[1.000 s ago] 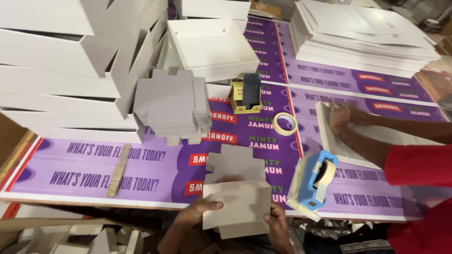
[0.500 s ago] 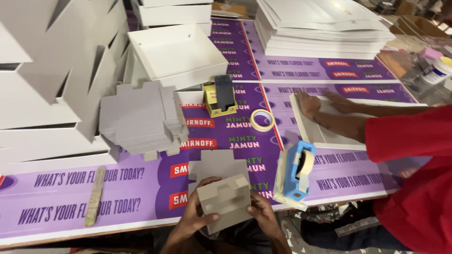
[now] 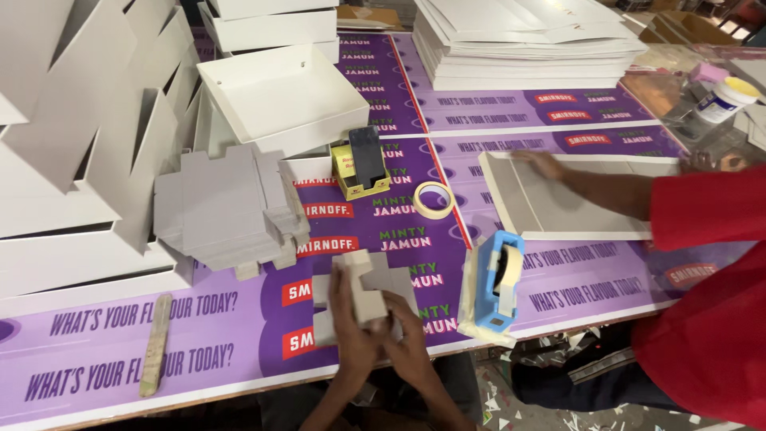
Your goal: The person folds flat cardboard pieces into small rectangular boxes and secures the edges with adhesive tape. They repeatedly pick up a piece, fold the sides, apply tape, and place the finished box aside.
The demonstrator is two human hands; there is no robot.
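Head view: long worktop (image 3: 120,351) covered in purple printed sheets, white folded boxes stacked along the left and back. Near edge, centre: both of the person's hands on a grey cardboard blank (image 3: 369,289). Left hand (image 3: 351,331) grips the blank's left side, fingers wrapped up over a flap that is folded upright. Right hand (image 3: 409,345) is closed on the lower right part of the same blank, thumb side against it. The blank is partly lying on the purple sheet, partly raised, directly in front of the person.

Just left of it and further back: stack of flat grey blanks (image 3: 227,209), edges uneven. Behind that, an open white box tray (image 3: 281,97) tilted on other boxes. Wooden stick (image 3: 156,343) lies flat near the front left edge, well apart from the hands. Blue tape dispenser (image 3: 493,289) stands just right of the blank, not touching it. Roll of masking tape (image 3: 433,199) lies flat further back, near a phone propped in a small yellow box (image 3: 363,164).

Right side: a co-worker in a red sleeve (image 3: 702,215), hand (image 3: 541,164) pressed flat on a large grey board (image 3: 558,209). Pile of white sheets (image 3: 519,40) at the back right; white jar with yellow lid (image 3: 724,97) far right.
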